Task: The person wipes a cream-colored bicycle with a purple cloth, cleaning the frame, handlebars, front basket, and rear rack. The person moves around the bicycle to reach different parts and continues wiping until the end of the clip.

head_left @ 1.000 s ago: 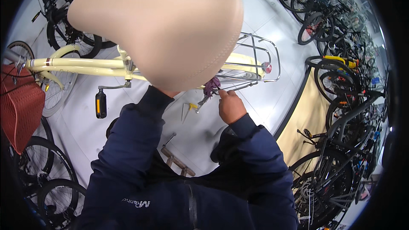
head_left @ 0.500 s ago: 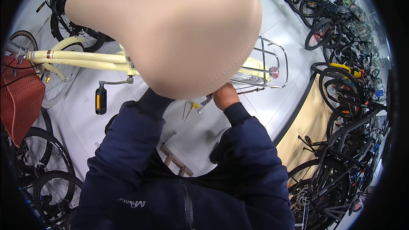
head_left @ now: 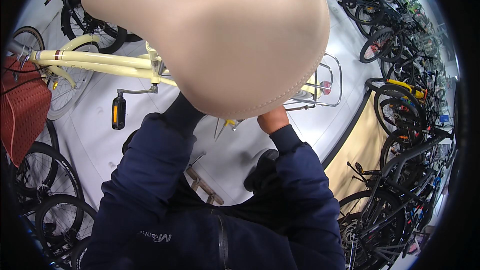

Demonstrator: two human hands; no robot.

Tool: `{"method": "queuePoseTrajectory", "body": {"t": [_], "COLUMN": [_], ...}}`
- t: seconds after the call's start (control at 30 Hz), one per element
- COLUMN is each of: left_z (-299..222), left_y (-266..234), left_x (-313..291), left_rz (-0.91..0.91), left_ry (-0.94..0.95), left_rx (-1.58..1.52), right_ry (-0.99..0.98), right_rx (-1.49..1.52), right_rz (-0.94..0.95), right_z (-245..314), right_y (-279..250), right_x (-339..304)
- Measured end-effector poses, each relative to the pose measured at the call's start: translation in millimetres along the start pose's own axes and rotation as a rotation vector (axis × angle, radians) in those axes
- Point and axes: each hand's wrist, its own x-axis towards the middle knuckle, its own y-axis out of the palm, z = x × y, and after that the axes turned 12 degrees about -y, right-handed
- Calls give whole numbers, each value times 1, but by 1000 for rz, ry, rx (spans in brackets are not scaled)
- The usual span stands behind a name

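A large beige bicycle saddle fills the upper middle, above a cream-yellow bicycle frame. My left hand is hidden under the saddle; only its dark cuff shows going in beneath the edge. My right hand is at the saddle's lower right edge, fingers curled in and their tips covered, so what they grip cannot be made out. Close by on its left, a yellow piece with thin metal prongs peeks out below the saddle. Behind the saddle is a chrome rear rack with a red reflector.
A black pedal with an orange reflector hangs on the near side. At the left is a red-brown perforated basket or bag. A brown and metal object lies between my legs. Rows of parked bicycles line the right; more wheels stand left.
The saddle has shifted to the right in view, covering more of the rear rack and uncovering the seat tube. My right hand has moved slightly right and down along with it.
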Motion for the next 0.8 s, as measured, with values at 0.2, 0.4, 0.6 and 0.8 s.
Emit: {"method": "queuePoseTrajectory", "body": {"t": [0.2, 0.4, 0.6, 0.8], "left_z": [0, 1, 2, 2], "left_y": [1, 0, -1, -4], "left_x": [3, 5, 6, 9], "left_rz": [2, -6, -6, -6], "left_ry": [-13, -23, -31, -35], "left_rx": [-10, -10, -8, -9], "right_ry": [57, -38, -32, -67], "right_rx": [14, -11, -15, -8], "right_rz": [17, 6, -49, -2], "right_z": [7, -2, -15, -10], "right_y": [-19, -11, 24, 14], "right_x": [3, 1, 5, 11]}}
